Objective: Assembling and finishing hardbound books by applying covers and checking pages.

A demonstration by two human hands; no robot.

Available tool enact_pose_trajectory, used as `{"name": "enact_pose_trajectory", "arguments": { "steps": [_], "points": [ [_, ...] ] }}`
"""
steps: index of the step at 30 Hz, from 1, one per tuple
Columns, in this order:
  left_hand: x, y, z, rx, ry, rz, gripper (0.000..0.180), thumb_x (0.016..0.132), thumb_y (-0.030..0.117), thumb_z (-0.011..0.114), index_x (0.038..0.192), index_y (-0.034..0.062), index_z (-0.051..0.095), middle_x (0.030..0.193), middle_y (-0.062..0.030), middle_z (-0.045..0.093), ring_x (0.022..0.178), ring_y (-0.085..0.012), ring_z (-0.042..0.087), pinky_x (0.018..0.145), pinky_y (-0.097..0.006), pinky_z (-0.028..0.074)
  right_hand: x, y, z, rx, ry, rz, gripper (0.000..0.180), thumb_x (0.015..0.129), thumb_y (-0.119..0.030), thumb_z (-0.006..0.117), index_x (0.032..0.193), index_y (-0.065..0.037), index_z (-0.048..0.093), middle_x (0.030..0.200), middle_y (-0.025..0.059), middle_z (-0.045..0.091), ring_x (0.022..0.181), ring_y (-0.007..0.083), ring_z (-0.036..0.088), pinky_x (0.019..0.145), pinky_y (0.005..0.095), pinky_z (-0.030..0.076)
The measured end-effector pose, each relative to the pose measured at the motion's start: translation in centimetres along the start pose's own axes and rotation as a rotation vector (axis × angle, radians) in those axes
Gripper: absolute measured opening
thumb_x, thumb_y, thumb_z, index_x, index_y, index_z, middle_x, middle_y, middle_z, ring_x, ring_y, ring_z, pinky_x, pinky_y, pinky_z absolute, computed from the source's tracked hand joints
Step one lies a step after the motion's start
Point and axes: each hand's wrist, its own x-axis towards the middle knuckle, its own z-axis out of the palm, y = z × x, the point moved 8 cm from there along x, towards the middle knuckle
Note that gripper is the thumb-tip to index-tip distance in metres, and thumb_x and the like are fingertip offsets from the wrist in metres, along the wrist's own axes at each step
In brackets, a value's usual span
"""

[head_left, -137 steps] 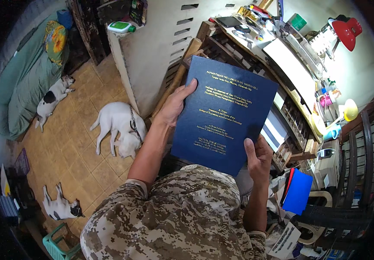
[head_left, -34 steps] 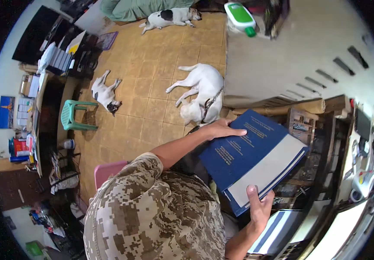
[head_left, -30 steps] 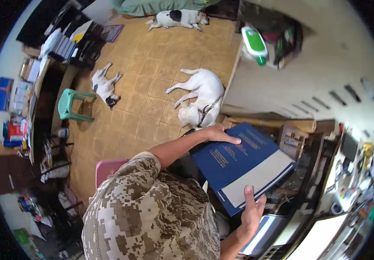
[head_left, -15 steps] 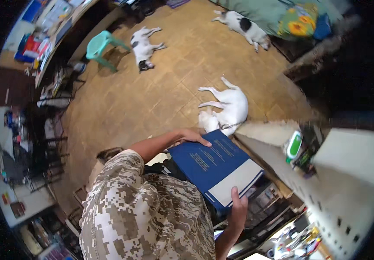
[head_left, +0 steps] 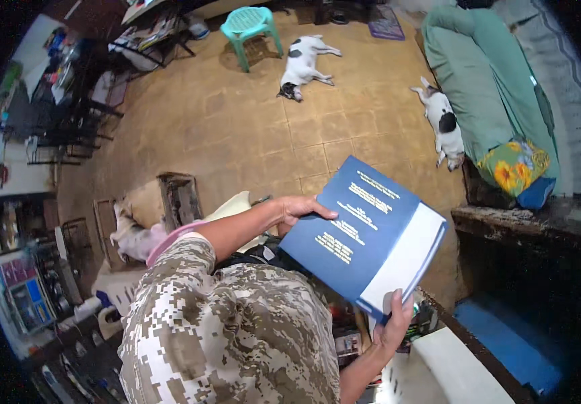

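Blue item: thick hardbound book with a dark blue cover [head_left: 361,225], pale lettering on the front and a white page block showing along its right edge; closed, held flat and tilted in front of the camouflage-patterned shirt [head_left: 236,330].
Left hand [head_left: 300,207]: fingers extended and spread only a little, lying on the book's near-left corner, thumb under the edge; a light steadying hold.
Right hand [head_left: 392,326]: fingers curled around the lower corner by the page block, thumb on the cover; it appears to carry most of the weight.
Book position: above the tan tiled floor [head_left: 236,128], clear of every surface, just beside the dark wooden ledge [head_left: 519,219] on the right.
Step in hand: judged to be carrying or turning the closed book between both hands; it is not opened.
Next move calls for: a firm two-handed hold kept level, since the volume looks heavy.
Surroundings: two white-and-black dogs [head_left: 302,62] [head_left: 444,126] lying on the floor, a teal plastic stool [head_left: 252,25], a green cushioned couch [head_left: 482,77] with a flowered pillow [head_left: 514,167].
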Motion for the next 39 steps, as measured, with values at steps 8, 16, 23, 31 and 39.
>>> {"name": "enact_pose_trajectory", "arguments": {
  "steps": [8, 16, 23, 31, 39],
  "points": [
    [-10.7, 6.5, -2.9, 0.363, 0.62, 0.608, 0.038, 0.091, 0.021, 0.069, 0.118, -0.0038, 0.064, 0.099, -0.0127, 0.07, 0.081, -0.0184, 0.066, 0.077, -0.029, 0.056, -3.8, -1.2, -4.1, -0.278, -0.035, -0.132, 0.05, 0.101, -0.024, 0.059, 0.144, 0.001, 0.047, 0.116, 0.0138, 0.065, 0.089, 0.0169, 0.061, 0.077, 0.0268, 0.051],
    [-14.4, 8.9, -3.8, 1.09, 1.118, 0.763, 0.023, 0.089, 0.023, 0.053, 0.096, 0.007, 0.067, 0.072, -0.0143, 0.064, 0.061, -0.028, 0.057, 0.055, -0.042, 0.043, -9.4, 9.0, -16.7, -0.705, 0.103, -0.128, 0.04, 0.104, -0.023, 0.05, 0.136, 0.002, 0.056, 0.119, 0.0133, 0.068, 0.099, 0.0215, 0.064, 0.088, 0.0306, 0.05],
    [-10.4, 9.1, -9.8, 0.938, 1.136, 0.396, 0.026, 0.089, 0.028, 0.051, 0.095, 0.0085, 0.067, 0.073, -0.0178, 0.064, 0.065, -0.0385, 0.06, 0.058, -0.047, 0.045, 9.6, 1.0, 15.2, -0.319, -0.318, -0.429, 0.04, 0.105, -0.029, 0.048, 0.128, 0.001, 0.06, 0.106, 0.0134, 0.068, 0.082, 0.0201, 0.063, 0.075, 0.0306, 0.05],
    [-4.7, 10.2, -24.0, 0.978, 1.273, 0.249, 0.028, 0.089, 0.025, 0.054, 0.104, 0.0084, 0.07, 0.086, -0.0202, 0.07, 0.077, -0.0426, 0.065, 0.064, -0.051, 0.049, 11.2, -5.2, 20.8, -0.382, -0.615, -0.502, 0.045, 0.105, -0.036, 0.046, 0.121, 0.002, 0.063, 0.098, 0.0136, 0.069, 0.075, 0.0202, 0.063, 0.071, 0.0314, 0.051],
    [-5.6, 14.7, -27.5, 0.721, 1.254, 0.216, 0.032, 0.089, 0.022, 0.055, 0.108, 0.0002, 0.068, 0.096, -0.0259, 0.07, 0.088, -0.0453, 0.066, 0.078, -0.051, 0.052, 17.3, -11.0, 20.2, -0.917, -0.522, -0.354, 0.054, 0.103, -0.044, 0.046, 0.114, 0.004, 0.067, 0.097, 0.0139, 0.071, 0.08, 0.0218, 0.063, 0.075, 0.0328, 0.05]
  ]
}}
